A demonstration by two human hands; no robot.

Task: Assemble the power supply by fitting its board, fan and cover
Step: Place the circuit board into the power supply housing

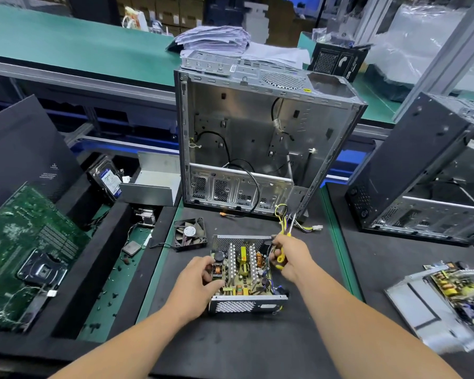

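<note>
The open power supply [244, 274] lies on the dark tabletop [257, 346] between both hands, the left hand [196, 283] curling its fingers [215, 284] against the board's left edge while the right hand [292, 258] grips a yellow-handled screwdriver [282, 253], the fan [190, 233] lying just behind.

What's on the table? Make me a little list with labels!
Middle: open power supply box with its board inside
Left hand: holds the box's left side
Right hand: grips a yellow screwdriver
Fan: lying loose behind the box
Cover: not on yet
Behind: empty computer case
</note>
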